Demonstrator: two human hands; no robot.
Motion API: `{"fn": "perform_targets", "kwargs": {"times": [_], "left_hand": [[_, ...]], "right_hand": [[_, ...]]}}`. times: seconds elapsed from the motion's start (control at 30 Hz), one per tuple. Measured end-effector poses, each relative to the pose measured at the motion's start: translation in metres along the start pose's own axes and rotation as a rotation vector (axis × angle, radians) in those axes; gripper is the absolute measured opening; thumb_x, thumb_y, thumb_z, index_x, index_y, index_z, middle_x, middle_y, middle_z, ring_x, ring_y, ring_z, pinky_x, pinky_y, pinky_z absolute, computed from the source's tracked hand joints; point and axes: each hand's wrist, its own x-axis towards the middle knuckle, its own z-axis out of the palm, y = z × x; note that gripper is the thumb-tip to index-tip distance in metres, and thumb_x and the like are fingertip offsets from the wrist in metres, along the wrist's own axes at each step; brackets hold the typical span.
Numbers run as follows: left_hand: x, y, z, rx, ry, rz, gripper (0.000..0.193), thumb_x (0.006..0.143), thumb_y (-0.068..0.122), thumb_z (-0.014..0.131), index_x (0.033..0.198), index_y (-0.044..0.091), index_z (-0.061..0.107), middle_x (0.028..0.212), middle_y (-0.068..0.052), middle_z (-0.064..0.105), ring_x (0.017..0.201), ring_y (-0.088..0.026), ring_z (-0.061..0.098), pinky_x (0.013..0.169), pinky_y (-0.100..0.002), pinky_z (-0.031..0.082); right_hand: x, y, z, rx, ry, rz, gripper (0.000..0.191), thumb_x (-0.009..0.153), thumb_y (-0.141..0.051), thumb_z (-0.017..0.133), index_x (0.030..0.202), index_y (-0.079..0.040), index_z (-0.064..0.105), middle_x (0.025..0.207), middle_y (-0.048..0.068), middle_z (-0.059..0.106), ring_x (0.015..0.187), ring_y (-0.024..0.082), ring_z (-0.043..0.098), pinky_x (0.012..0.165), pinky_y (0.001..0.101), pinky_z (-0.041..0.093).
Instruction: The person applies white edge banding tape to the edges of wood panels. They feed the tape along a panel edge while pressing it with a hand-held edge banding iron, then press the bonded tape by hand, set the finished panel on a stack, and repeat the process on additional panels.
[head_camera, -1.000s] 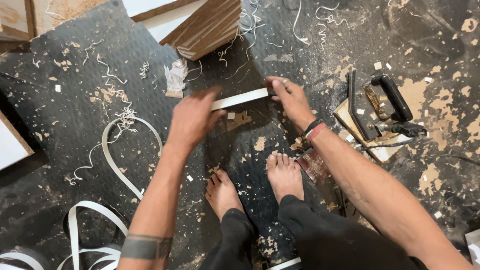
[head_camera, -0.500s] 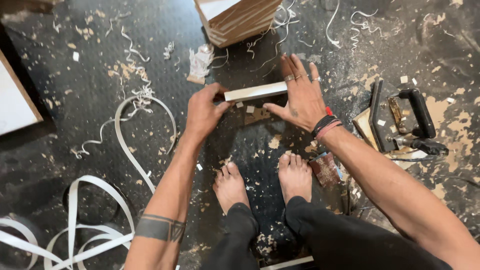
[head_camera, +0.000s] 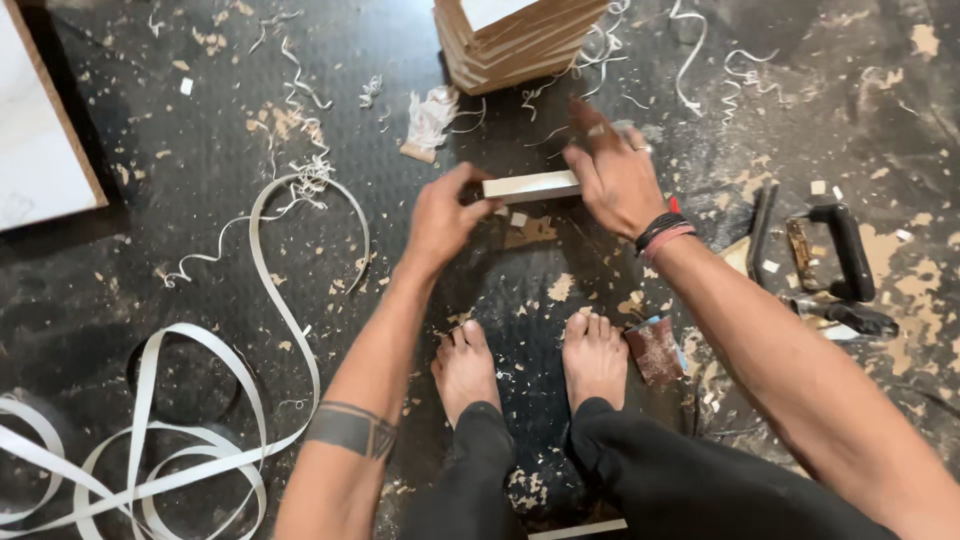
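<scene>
A narrow white-faced wooden strip (head_camera: 531, 186) is held above the dark floor, between both hands. My left hand (head_camera: 442, 214) grips its left end with thumb and fingers. My right hand (head_camera: 617, 172), with a ring and red and black wristbands, covers its right end, fingers spread over it. Below the strip my two bare feet (head_camera: 530, 362) rest on the floor. A stack of white-faced boards (head_camera: 515, 38) stands just beyond the hands.
Long loops of white edge banding (head_camera: 160, 420) lie at the lower left. A white panel (head_camera: 40, 130) lies at the left edge. Black-handled tools (head_camera: 835, 262) sit at the right, a sandpaper scrap (head_camera: 655, 350) by my right foot. Shavings and chips litter the floor.
The view has shifted, so the hands and strip appear lower relative to the stack. My right hand has slid farther over the strip's right end, and the left hand has closed on its left end.
</scene>
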Motion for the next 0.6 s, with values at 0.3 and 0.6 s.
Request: {"fn": "perform_targets", "kwargs": {"times": [0.3,0.6], "left_hand": [[0.004,-0.072,0.061,0.101,-0.01,-0.088,0.024,0.075,0.004,0.071,0.1,0.002,0.071,0.086,-0.021,0.074,0.084,-0.037,0.073,0.077,-0.045,0.054],[0.006,-0.065,0.051,-0.206,-0.011,-0.071,0.026,0.086,0.014,0.078,0.109,0.007,0.071,0.094,-0.012,0.077,0.088,-0.022,0.079,0.078,-0.033,0.059]], "right_hand": [[0.039,-0.053,0.084,-0.346,-0.184,-0.334,0.057,0.101,-0.033,0.048,0.154,-0.012,0.043,0.16,0.007,0.045,0.151,0.026,0.032,0.12,0.0629,0.018],[0.051,-0.001,0.037,-0.045,-0.04,-0.232,0.048,0.108,-0.036,0.045,0.14,-0.005,0.061,0.129,0.024,0.067,0.119,0.041,0.061,0.109,0.0529,0.035]]}}
